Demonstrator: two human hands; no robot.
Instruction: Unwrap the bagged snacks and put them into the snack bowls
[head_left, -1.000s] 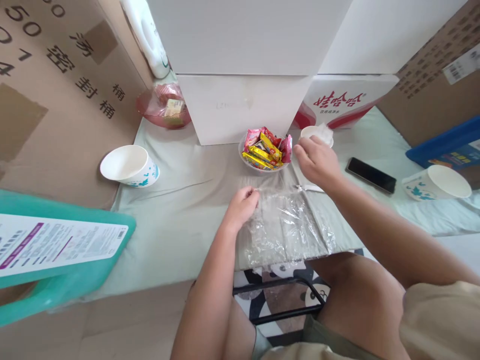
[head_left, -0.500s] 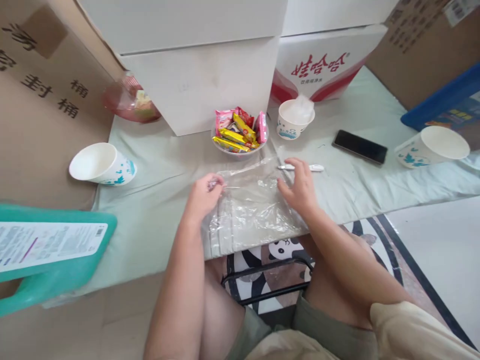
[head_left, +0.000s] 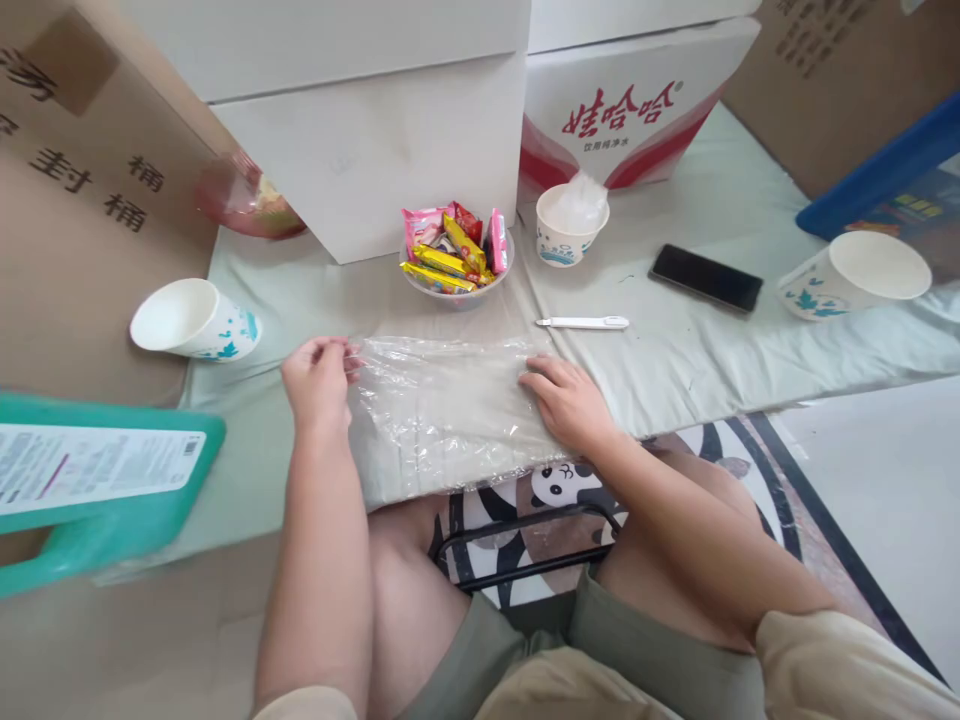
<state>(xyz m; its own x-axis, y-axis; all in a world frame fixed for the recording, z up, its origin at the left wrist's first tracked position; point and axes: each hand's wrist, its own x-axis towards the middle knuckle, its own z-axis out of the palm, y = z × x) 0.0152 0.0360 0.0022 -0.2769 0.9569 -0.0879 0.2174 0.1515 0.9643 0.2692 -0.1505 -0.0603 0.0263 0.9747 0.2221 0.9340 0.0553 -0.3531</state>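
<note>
The left hand (head_left: 319, 375) pinches the left edge of a clear plastic sheet (head_left: 442, 405) spread on the table (crinkled). The right hand (head_left: 566, 400) presses flat on its right edge, fingers unclenched, below a bowl of snacks (head_left: 454, 255).

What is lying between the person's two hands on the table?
In the head view, a clear plastic sheet spans from the left hand to the right hand.

Pale green cloth-covered table (head_left: 712, 360), stacked cardboard boxes (head_left: 82, 200) behind, panda-print floor mat (head_left: 555, 485) below.
</note>
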